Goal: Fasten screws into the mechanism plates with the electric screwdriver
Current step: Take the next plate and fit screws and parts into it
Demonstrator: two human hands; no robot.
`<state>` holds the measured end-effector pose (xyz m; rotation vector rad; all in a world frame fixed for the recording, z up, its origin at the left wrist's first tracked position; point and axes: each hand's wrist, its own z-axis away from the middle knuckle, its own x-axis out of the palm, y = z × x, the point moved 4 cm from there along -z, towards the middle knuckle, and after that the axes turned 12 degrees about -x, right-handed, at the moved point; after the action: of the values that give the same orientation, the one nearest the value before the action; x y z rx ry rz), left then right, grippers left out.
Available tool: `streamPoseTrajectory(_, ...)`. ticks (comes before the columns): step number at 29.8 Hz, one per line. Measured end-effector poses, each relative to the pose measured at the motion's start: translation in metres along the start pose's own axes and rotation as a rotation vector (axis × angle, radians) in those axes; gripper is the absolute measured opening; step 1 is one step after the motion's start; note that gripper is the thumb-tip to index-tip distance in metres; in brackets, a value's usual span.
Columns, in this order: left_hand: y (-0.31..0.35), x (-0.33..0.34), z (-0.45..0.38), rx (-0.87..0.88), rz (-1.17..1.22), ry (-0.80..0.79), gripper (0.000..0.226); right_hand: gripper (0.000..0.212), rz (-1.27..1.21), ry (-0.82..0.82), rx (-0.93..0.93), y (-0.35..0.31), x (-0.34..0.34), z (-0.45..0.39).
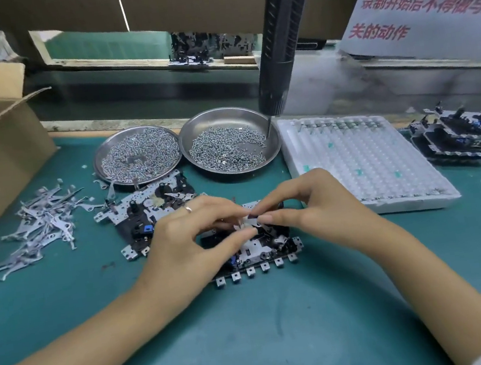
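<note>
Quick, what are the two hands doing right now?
Left hand: fingers pinch a small metal part over the mechanism plate.
Right hand: fingertips pinch the same small part.

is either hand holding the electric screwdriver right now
No, the electric screwdriver hangs untouched above the right screw dish while the left hand and right hand pinch a small part.

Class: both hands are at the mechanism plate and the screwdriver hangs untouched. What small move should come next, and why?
Probably seat the small metal part on the plate, held steady. Both the left hand and the right hand pinch at it above the plate, while the screwdriver hangs with its tip over the right screw dish, so no screw can be driven yet.
</note>
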<state>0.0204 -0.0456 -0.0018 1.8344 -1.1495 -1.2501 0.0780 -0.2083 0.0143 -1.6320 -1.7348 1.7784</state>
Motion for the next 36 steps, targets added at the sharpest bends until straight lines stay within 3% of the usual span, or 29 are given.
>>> streamPoseTrajectory(8, 0.002, -0.006, 0.005, -0.131, -0.058, -0.011, 0.005, 0.018, 0.071, -0.086, 0.009, -0.004, 0.003, 0.003)
streamPoseTrajectory(19, -0.007, 0.000, 0.008, -0.310, 0.025, -0.104, 0.017, 0.018, 0.072, -0.146, -0.031, -0.008, 0.004, 0.006)
streamPoseTrajectory(36, -0.003, -0.002, 0.010, -0.256, -0.038, -0.099, 0.018, 0.016, 0.092, -0.200, -0.008, -0.005, 0.010, 0.006)
